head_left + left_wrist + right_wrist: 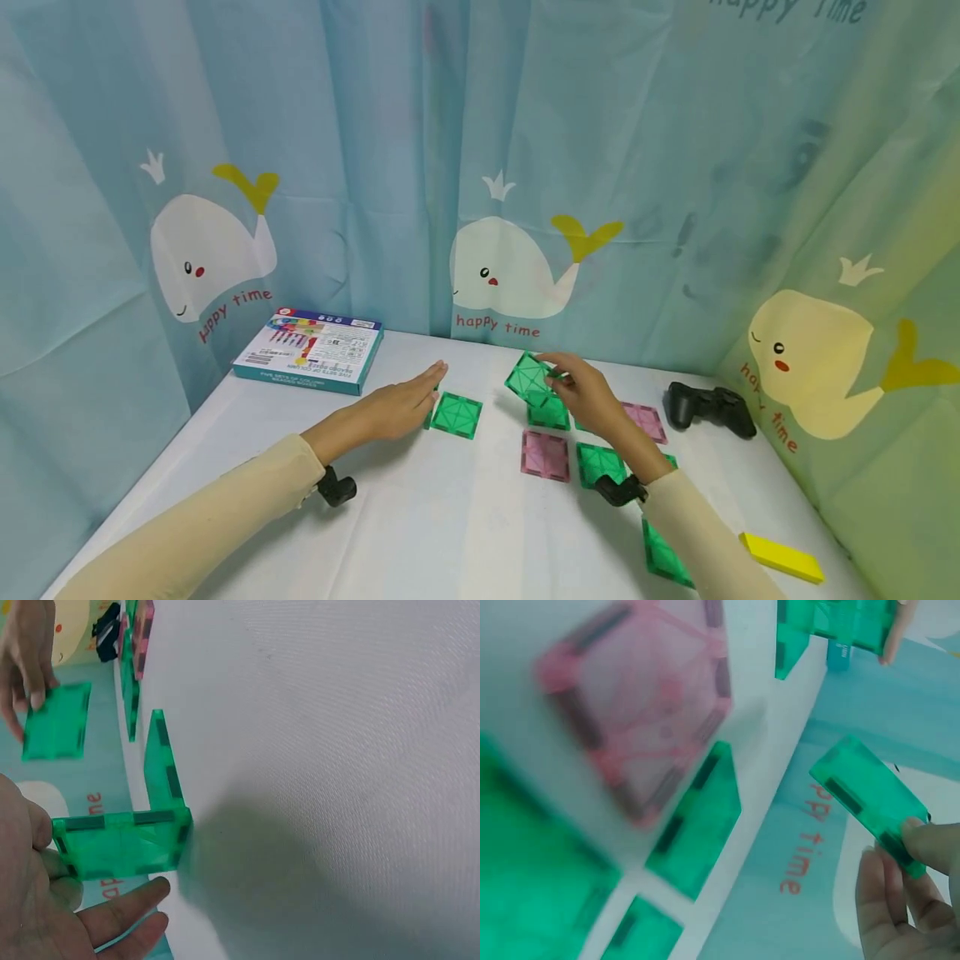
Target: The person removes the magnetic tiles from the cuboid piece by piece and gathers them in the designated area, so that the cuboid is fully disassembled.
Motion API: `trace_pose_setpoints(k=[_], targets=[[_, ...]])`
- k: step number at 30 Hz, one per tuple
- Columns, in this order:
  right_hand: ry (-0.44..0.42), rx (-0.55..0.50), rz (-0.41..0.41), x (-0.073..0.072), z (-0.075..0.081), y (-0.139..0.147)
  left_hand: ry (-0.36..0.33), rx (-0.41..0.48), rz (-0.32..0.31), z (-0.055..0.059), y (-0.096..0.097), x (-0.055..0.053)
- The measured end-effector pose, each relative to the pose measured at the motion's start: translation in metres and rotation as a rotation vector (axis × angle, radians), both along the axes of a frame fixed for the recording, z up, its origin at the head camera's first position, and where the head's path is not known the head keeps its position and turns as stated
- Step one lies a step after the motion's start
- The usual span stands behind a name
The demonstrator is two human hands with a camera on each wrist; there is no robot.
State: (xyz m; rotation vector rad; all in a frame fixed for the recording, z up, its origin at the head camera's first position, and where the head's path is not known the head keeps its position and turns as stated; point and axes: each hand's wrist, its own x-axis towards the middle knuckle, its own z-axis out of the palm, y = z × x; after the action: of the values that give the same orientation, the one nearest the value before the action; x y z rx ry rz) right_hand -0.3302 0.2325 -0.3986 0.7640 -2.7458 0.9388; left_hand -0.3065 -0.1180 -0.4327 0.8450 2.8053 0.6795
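Note:
My left hand (393, 408) is at the left of the table, fingers pointing forward. In the left wrist view, it grips the edge of a translucent green square magnetic tile (124, 847) standing upright, with two fingers extended below. That tile touches another green tile (457, 415) lying flat beside it. My right hand (588, 396) pinches a separate green square tile (528, 377) by one edge, tilted and raised. Below it lies another green tile (547, 412). A pink tile (545, 456) lies nearer, with a green tile (600, 465) to its right.
A boxed set (307, 350) lies at the back left. A black game controller (710, 408) sits at the right, near another pink tile (647, 422). A yellow block (782, 557) and a green tile (666, 554) lie front right. A whale-printed curtain (390, 208) surrounds the table.

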Motion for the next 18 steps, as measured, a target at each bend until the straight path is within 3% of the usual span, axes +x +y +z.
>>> trace_pose_setpoints(k=[10,18], targets=[[-0.107,-0.022,0.015,0.047,-0.001,0.054,-0.009,0.023,-0.003,0.001,-0.002,0.001],[-0.299,0.019,0.176,0.080,0.002,0.088,-0.018,0.016,0.002,0.000,-0.004,0.000]])
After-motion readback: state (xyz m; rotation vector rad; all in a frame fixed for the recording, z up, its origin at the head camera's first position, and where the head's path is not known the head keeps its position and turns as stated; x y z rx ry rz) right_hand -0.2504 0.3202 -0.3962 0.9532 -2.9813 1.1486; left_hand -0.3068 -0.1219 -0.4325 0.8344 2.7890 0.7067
